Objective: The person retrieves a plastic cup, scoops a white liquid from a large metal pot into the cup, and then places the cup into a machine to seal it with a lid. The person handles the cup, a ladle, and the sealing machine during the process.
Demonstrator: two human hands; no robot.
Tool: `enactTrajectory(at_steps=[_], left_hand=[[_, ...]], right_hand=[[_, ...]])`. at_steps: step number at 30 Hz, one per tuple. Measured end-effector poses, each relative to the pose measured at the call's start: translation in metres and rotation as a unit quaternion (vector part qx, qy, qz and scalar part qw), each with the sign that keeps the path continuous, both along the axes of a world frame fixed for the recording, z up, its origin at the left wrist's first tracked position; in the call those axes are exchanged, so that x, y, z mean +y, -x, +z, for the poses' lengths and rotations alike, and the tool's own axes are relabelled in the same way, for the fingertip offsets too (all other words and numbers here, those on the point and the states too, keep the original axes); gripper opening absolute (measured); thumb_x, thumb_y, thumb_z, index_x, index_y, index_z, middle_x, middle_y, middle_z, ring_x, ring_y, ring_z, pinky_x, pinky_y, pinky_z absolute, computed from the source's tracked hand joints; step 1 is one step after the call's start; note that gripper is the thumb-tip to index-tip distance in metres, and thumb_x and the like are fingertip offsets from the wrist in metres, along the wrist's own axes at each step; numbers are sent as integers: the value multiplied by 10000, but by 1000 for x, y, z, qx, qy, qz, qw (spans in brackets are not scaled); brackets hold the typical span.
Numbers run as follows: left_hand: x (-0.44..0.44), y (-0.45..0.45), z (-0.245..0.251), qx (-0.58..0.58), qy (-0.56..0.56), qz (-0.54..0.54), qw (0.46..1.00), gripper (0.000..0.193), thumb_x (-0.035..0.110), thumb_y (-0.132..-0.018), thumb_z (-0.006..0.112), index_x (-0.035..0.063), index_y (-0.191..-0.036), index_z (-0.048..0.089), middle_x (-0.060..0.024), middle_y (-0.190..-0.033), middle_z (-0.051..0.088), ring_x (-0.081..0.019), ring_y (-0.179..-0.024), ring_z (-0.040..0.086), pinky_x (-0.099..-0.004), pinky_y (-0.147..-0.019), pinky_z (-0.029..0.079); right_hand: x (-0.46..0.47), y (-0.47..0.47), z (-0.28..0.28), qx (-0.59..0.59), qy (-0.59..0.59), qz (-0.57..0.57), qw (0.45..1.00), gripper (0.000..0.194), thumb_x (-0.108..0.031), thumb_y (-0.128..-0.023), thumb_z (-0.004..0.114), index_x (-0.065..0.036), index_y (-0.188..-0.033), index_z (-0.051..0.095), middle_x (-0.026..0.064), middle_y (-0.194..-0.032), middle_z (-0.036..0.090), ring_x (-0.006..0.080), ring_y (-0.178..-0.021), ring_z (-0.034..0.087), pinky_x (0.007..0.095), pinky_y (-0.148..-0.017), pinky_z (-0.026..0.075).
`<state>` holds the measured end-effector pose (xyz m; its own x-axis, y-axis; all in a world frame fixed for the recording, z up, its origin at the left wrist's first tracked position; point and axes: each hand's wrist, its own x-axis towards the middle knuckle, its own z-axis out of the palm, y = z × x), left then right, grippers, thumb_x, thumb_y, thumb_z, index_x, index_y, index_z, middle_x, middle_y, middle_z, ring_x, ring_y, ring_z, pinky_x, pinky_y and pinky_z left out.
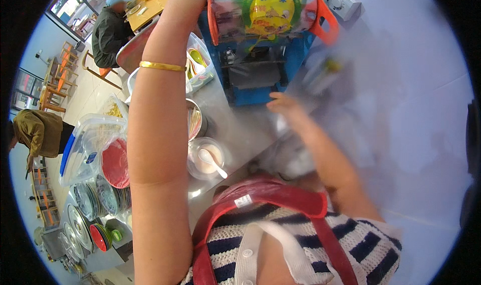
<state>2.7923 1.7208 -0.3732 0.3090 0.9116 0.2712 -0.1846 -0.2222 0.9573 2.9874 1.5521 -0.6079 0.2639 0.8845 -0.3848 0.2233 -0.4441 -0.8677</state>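
Note:
My left arm, with a gold bangle, stretches up past the top edge, so my left hand is out of view. My right hand [280,101] is motion-blurred, low in front of a blue machine [251,96], with fingers apart and nothing visible in them. Whether it touches the machine I cannot tell. On top of the machine sits a printed film roll [272,12] between orange end pieces. A clear plastic bowl [193,164] with pale contents and a white spoon [212,161] stands near my left upper arm. Behind it is a metal container of thin sticks [193,121].
Steam blurs the right side. A white dial box [340,3] is at the upper right. A clear bin of spoons [204,78] stands left of the machine. Stacked plates [88,200] and a clear tub [88,138] lie far left. Two other people are beyond, one seated [109,37], one bending [41,131].

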Motion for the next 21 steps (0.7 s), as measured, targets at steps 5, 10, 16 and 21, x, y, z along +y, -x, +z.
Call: enactTrajectory(at_steps=[5, 10, 16, 21], left_hand=[[-13, -3, 6, -17, 58, 16, 998, 240, 252, -895, 540, 31, -864, 629, -46, -767, 606, -158, -666, 570, -286, -616, 448], [-19, -1, 8, -21, 53, 2, 998, 242, 278, -893, 552, 49, -877, 629, -37, -760, 601, -141, -659, 566, -273, -541, 454], [-17, 3, 2, 6, 51, -8, 999, 289, 343, -925, 541, 69, -927, 634, -32, -799, 612, -124, -663, 577, -260, -460, 449], [-11, 23, -34, 110, -380, 218, 892, 302, 290, -933, 575, 37, -1088, 630, -104, -897, 655, -202, -858, 648, -298, -738, 526]], right_hand=[[40, 0, -54, 282, -123, -32, 951, 282, -212, -919, 637, -70, -1158, 590, 114, -1177, 652, 237, -1033, 591, 394, -881, 460], [39, 1, -75, 319, -103, -86, 938, 244, -224, -919, 645, -64, -1085, 568, 113, -1033, 693, 231, -856, 632, 391, -709, 514], [-22, 2, -70, 344, 20, -147, 927, 321, -174, -870, 685, 2, -1090, 532, 133, -954, 699, 225, -705, 639, 381, -558, 516], [-73, 4, -58, 317, 54, -112, 940, 267, -164, -866, 688, 16, -1039, 592, 98, -895, 700, 185, -720, 643, 334, -588, 514]])
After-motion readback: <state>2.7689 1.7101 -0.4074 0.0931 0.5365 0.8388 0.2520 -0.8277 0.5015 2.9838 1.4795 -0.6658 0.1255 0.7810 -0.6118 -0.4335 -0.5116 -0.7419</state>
